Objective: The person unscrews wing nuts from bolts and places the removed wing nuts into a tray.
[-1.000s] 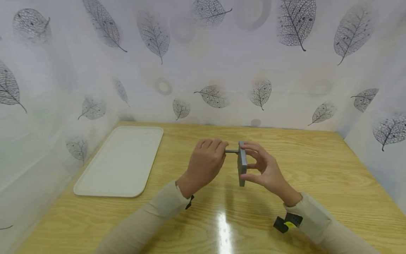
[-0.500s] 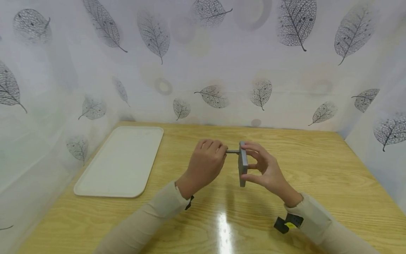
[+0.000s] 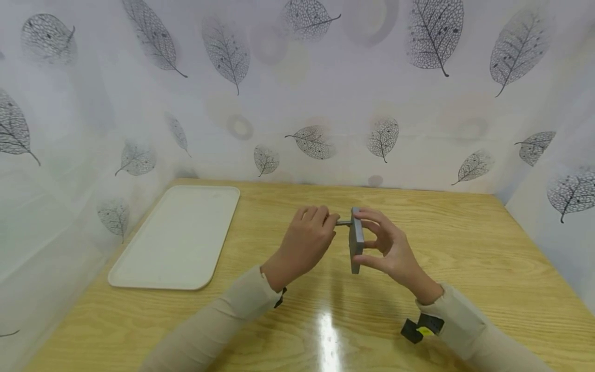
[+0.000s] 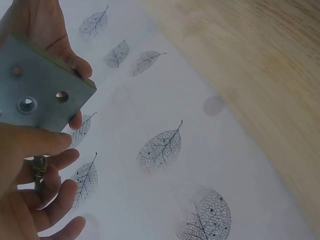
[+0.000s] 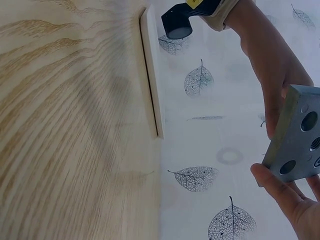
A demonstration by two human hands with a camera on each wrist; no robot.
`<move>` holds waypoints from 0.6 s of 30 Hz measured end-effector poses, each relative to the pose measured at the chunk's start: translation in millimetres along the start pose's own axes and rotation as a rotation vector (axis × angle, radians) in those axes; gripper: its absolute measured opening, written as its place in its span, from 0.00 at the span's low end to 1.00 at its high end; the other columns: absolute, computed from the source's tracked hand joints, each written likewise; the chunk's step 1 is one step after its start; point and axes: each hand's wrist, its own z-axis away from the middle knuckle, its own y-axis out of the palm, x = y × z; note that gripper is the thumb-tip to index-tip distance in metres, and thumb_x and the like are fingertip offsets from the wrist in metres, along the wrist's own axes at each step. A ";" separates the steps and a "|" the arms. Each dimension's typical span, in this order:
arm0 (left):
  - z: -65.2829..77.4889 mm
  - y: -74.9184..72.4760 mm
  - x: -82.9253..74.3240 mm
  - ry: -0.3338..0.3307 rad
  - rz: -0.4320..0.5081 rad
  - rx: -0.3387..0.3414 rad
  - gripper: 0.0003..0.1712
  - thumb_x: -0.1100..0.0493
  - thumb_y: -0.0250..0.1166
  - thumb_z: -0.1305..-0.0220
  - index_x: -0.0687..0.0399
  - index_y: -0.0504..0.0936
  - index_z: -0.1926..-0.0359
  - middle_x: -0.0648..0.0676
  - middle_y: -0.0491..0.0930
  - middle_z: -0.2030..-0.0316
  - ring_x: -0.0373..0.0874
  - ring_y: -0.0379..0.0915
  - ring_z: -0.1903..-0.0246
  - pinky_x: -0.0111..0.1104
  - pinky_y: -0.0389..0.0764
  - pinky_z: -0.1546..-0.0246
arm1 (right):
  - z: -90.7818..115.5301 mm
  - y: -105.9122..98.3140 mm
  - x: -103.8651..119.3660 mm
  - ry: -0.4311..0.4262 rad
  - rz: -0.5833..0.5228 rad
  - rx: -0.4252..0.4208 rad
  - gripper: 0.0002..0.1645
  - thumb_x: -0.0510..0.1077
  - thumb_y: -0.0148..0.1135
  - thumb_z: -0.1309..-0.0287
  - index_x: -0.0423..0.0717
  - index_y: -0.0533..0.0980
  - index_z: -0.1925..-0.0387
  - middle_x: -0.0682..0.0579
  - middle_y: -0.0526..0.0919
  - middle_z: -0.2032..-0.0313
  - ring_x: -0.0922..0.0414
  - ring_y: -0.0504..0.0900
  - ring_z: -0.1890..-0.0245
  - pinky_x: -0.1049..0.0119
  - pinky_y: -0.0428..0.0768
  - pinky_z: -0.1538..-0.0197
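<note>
In the head view, my right hand (image 3: 390,250) grips a thick grey metal plate (image 3: 355,242) by its edges, holding it upright above the table. My left hand (image 3: 308,240) is to the plate's left and pinches a thin metal bolt (image 3: 344,223), whose far end meets the plate's left face near the top. From the left wrist, threads show on the bolt (image 4: 39,167) between thumb and fingers, and the plate (image 4: 42,80) has several round holes. In the right wrist view, the plate's other face (image 5: 297,142) has several holes, one threaded.
A white rectangular tray (image 3: 160,285) lies on the left of the wood-grain table (image 3: 465,248). Leaf-patterned sheeting (image 3: 297,93) surrounds the table at the back and sides. A black camera (image 3: 411,330) is strapped below the right wrist.
My left hand has shifted slightly right toward the plate and its fingers have changed position on the bolt, so less of the bolt shows. The right hand and plate stay almost still.
</note>
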 end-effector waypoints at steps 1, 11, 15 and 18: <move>0.1 0.1 -0.1 -0.001 -0.003 0.008 0.13 0.51 0.67 0.43 0.50 0.82 0.58 0.48 0.79 0.66 0.39 0.77 0.65 0.31 0.78 0.57 | 0.0 0.1 0.0 -0.001 -0.002 0.000 0.43 0.24 0.67 0.58 0.35 0.62 0.37 0.51 0.65 0.36 0.59 0.73 0.40 0.64 0.83 0.59; 0.4 -0.5 2.0 0.000 -0.007 -0.022 0.16 0.59 0.65 0.41 0.49 0.81 0.50 0.48 0.76 0.67 0.39 0.74 0.66 0.31 0.78 0.59 | 0.2 0.5 -0.1 0.007 0.003 -0.003 0.43 0.25 0.67 0.57 0.35 0.63 0.37 0.51 0.65 0.37 0.58 0.73 0.40 0.64 0.83 0.58; 0.8 -2.1 4.4 0.016 -0.039 -0.049 0.23 0.56 0.67 0.42 0.49 0.79 0.45 0.48 0.78 0.65 0.39 0.76 0.66 0.31 0.78 0.57 | -0.3 0.3 0.5 0.002 0.006 -0.003 0.43 0.25 0.67 0.57 0.35 0.62 0.37 0.51 0.65 0.36 0.59 0.73 0.40 0.64 0.83 0.58; 0.6 -3.7 6.5 0.019 -0.055 -0.061 0.25 0.52 0.68 0.44 0.49 0.78 0.44 0.47 0.81 0.62 0.40 0.77 0.64 0.32 0.78 0.54 | -1.0 0.1 1.2 0.000 0.009 -0.007 0.43 0.25 0.68 0.58 0.35 0.63 0.37 0.51 0.65 0.36 0.59 0.73 0.41 0.64 0.83 0.58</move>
